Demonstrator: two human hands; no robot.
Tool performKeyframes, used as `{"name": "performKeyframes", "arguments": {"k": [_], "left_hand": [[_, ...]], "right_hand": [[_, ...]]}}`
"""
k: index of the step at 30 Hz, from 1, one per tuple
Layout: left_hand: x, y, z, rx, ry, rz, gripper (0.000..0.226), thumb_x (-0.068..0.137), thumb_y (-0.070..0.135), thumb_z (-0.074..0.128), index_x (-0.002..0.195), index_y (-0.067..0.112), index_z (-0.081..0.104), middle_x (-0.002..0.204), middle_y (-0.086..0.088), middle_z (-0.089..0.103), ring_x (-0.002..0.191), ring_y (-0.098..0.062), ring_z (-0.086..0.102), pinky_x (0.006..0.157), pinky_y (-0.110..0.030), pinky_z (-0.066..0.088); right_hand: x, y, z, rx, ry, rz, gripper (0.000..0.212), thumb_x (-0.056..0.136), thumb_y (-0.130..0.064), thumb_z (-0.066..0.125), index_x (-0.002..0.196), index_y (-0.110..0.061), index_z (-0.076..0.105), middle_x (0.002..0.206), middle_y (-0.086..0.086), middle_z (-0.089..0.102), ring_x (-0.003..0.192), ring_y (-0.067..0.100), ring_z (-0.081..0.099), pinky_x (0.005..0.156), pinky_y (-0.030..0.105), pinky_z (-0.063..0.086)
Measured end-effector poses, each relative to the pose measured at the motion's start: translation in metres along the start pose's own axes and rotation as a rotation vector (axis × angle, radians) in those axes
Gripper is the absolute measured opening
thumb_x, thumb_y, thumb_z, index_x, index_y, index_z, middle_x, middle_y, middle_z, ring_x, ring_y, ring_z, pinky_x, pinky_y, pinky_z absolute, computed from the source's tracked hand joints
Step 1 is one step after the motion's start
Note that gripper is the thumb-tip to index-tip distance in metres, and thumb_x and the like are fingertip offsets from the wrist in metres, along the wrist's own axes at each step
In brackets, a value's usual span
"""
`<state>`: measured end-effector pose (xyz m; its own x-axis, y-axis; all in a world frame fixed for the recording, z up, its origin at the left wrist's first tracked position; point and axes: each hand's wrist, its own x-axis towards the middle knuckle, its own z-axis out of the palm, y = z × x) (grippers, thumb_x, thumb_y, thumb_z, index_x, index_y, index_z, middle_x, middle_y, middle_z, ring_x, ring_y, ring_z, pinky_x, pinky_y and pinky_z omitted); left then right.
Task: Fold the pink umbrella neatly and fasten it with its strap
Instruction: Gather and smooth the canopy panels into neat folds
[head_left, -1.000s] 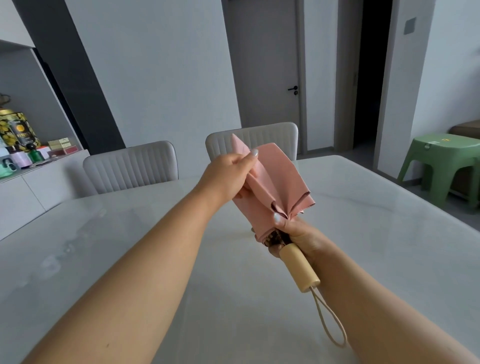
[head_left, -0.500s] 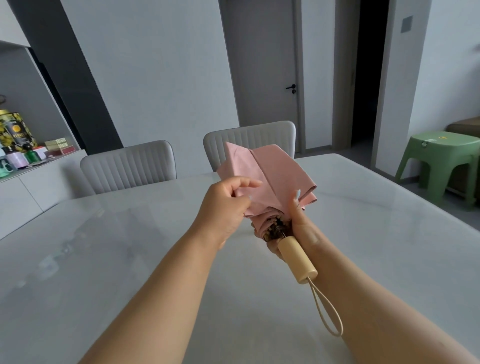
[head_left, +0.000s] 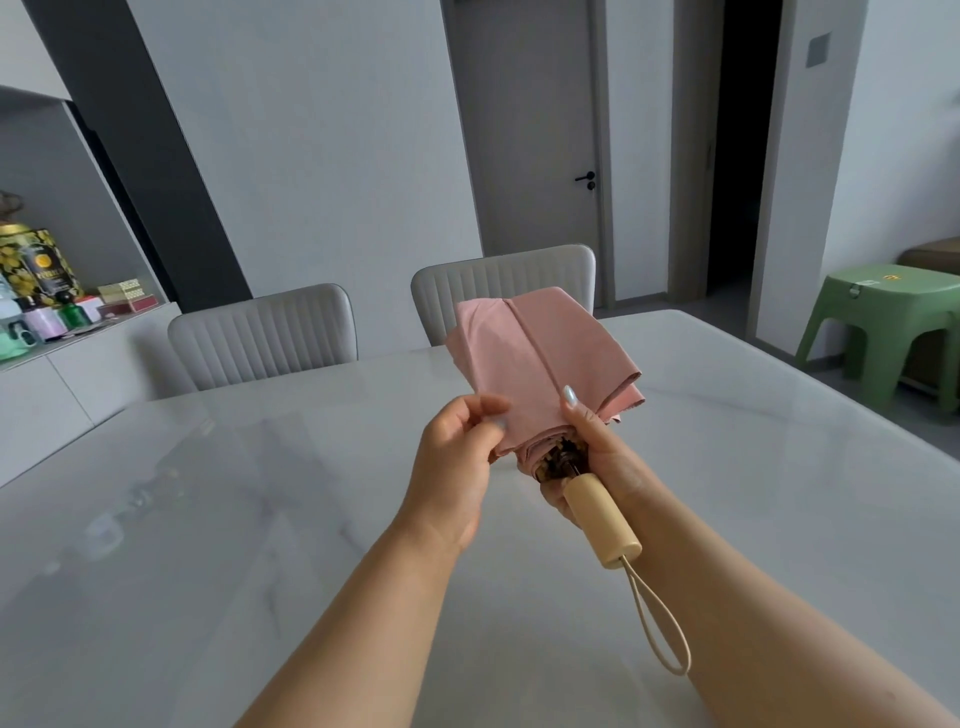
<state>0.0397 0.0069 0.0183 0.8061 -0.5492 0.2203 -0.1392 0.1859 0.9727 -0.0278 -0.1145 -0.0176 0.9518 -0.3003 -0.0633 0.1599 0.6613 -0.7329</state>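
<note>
Change: pink umbrella (head_left: 540, 364) canopy is now lying flatter, panels smoothed since a moment ago.
Right hand (head_left: 592, 457): gripping the collapsed umbrella above the wooden handle (head_left: 602, 519), over the table (head_left: 208, 519).
Left hand (head_left: 457, 467): pinching a fabric edge.
Risk: pleats are likely springing loose if the pinch slips.

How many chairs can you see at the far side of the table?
2. One grey chair is behind the table at left; the other chair is beside it, partly behind the pink umbrella. Others may be out of view.
</note>
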Motion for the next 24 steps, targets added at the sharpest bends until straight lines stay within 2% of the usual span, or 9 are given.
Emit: {"name": "performKeyframes", "arguments": {"k": [3,8,10,12,14,16,18,22,24], "left_hand": [[-0.002,-0.002,0.004,-0.242,0.017,-0.065,0.029,0.091,-0.013,0.035,0.085,0.003,0.058,0.079,-0.011,0.064,0.077,-0.021,0.059,0.087,-0.036,0.050],[-0.006,-0.014,0.008,-0.251,-0.034,-0.024,0.021,0.093,-0.011,0.042,0.088,0.005,0.054,0.073,-0.003,0.066,0.071,-0.014,0.063,0.072,-0.023,0.052],[-0.004,-0.019,0.005,-0.196,-0.013,-0.013,0.011,0.086,-0.003,0.055,0.091,0.006,0.053,0.075,-0.002,0.063,0.075,-0.017,0.059,0.078,-0.027,0.050],[-0.001,-0.020,0.000,-0.099,0.020,-0.042,0.026,0.071,0.010,0.057,0.097,0.010,0.052,0.079,-0.006,0.059,0.080,-0.022,0.055,0.080,-0.034,0.046],[0.007,-0.010,-0.002,0.000,0.065,-0.084,0.040,0.064,0.017,0.052,0.104,0.011,0.051,0.087,-0.012,0.060,0.082,-0.026,0.057,0.073,-0.033,0.048],[0.021,0.009,-0.004,0.052,0.075,-0.067,0.030,0.069,0.020,0.052,0.096,0.006,0.051,0.089,-0.015,0.061,0.079,-0.027,0.060,0.060,-0.030,0.049],[0.039,0.032,-0.003,0.068,0.088,-0.051,0.020,0.086,0.027,0.053,0.086,0.007,0.057,0.084,-0.014,0.062,0.078,-0.026,0.061,0.061,-0.029,0.048],[0.088,0.058,-0.004,0.155,0.203,-0.118,0.048,0.090,0.057,0.050,0.107,0.014,0.064,0.099,-0.006,0.068,0.089,-0.024,0.067,0.076,-0.037,0.056],[0.103,0.063,-0.004,0.245,0.300,-0.093,0.044,0.092,0.054,0.050,0.093,0.012,0.062,0.087,-0.006,0.063,0.081,-0.028,0.062,0.074,-0.035,0.054]], "right_hand": [[-0.002,-0.002,0.003,0.037,0.022,-0.015,0.067,0.054,-0.045,0.087,0.102,-0.005,0.061,0.081,0.009,0.062,0.058,0.016,0.060,0.034,0.019,0.041],[-0.004,-0.006,0.002,-0.009,0.096,-0.001,0.043,0.062,-0.028,0.078,0.094,-0.004,0.059,0.080,0.012,0.061,0.060,0.018,0.058,0.034,0.019,0.041],[-0.004,-0.006,0.002,-0.043,0.093,-0.007,0.045,0.059,-0.021,0.081,0.094,-0.004,0.059,0.078,0.012,0.063,0.058,0.018,0.060,0.035,0.020,0.041],[-0.003,-0.005,0.000,-0.108,0.086,-0.036,0.055,0.051,-0.020,0.082,0.099,-0.004,0.059,0.077,0.012,0.063,0.056,0.018,0.060,0.035,0.021,0.041],[-0.002,-0.004,0.000,-0.178,0.078,-0.072,0.062,0.049,-0.023,0.080,0.104,-0.003,0.058,0.078,0.013,0.062,0.055,0.017,0.059,0.036,0.022,0.040],[-0.002,-0.003,-0.001,-0.226,0.056,-0.110,0.054,0.055,-0.020,0.077,0.104,-0.004,0.058,0.077,0.012,0.064,0.057,0.018,0.063,0.037,0.022,0.040],[-0.003,-0.002,0.000,-0.282,0.018,-0.148,0.050,0.054,-0.021,0.076,0.099,-0.004,0.059,0.076,0.013,0.065,0.060,0.020,0.063,0.038,0.022,0.041],[-0.004,-0.001,0.003,-0.376,-0.045,-0.189,0.052,0.051,-0.027,0.077,0.091,0.002,0.060,0.073,0.019,0.064,0.052,0.018,0.057,0.040,0.023,0.041],[-0.004,-0.001,0.003,-0.375,-0.081,-0.201,0.045,0.052,-0.026,0.077,0.085,0.002,0.062,0.070,0.019,0.065,0.051,0.017,0.055,0.039,0.022,0.040]]}}
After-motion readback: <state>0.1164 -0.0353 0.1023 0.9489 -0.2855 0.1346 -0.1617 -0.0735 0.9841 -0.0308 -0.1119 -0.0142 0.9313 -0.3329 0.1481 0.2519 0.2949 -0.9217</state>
